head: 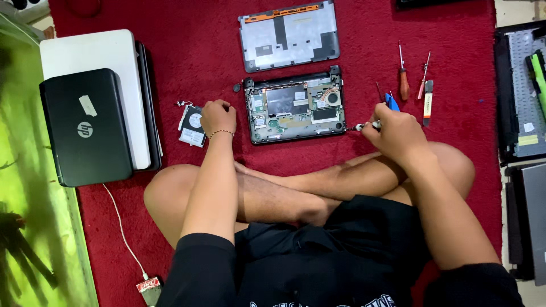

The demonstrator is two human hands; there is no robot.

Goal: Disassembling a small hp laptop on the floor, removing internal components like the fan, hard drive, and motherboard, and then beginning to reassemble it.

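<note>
An opened small laptop base lies on the red carpet in front of my crossed legs, its circuit board and fan exposed. My left hand rests closed on a hard drive just left of the base. My right hand grips a screwdriver whose tip points at the base's right edge. A blue tool pokes out just above that hand. The removed grey bottom cover lies farther away.
Stacked closed laptops, one black and one white, sit at the left. Screwdrivers and small tools lie at the right. More dismantled laptop parts line the right edge. A white cable runs by my left knee.
</note>
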